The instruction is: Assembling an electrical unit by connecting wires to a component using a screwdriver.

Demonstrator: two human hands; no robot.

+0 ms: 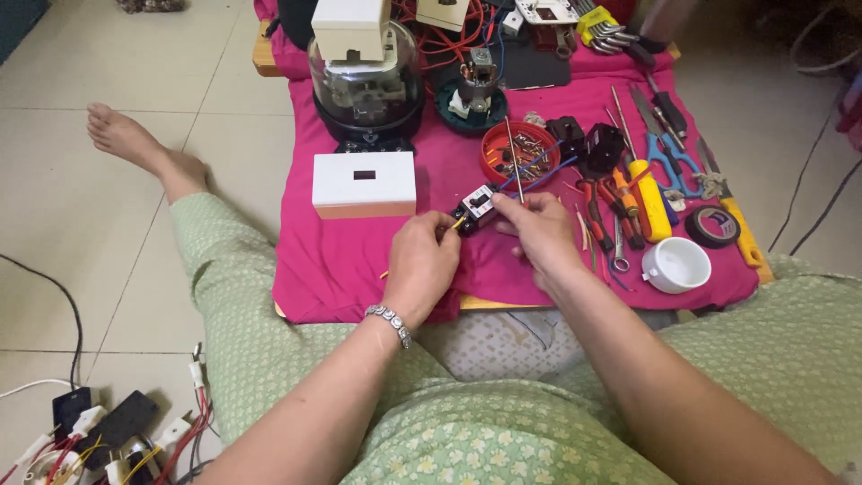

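While the person sits on the tiled floor (108, 269) with legs spread in green floral cloth, both hands meet over a low table (359, 260) draped in magenta fabric. The left hand (422, 260), a beaded metal bracelet (389, 323) on its wrist, is curled narrowly about a thin yellow-handled tool (458, 222) whose tip reaches a small black-and-white electrical block (478, 208). The right hand (539, 233) pinches that block at its near side, fingers closed on it; the block sits just above the cloth, near the table's middle. A blue wire (539, 175) and a slim metal rod (514, 162) rise from beside the block toward a round red plastic bowl (519, 151) of small parts. Left of the hands lies a white rectangular box (364, 184); behind it stands a glass-domed meter (366, 85) on a black base. To the right lie red-handled pliers (593, 211), a yellow-handled screwdriver (648, 193), blue-handled scissors (666, 153), a black tape roll (711, 224) and a white round cup (676, 265). Loose plugs and wires (117, 440) lie on the floor at lower left.
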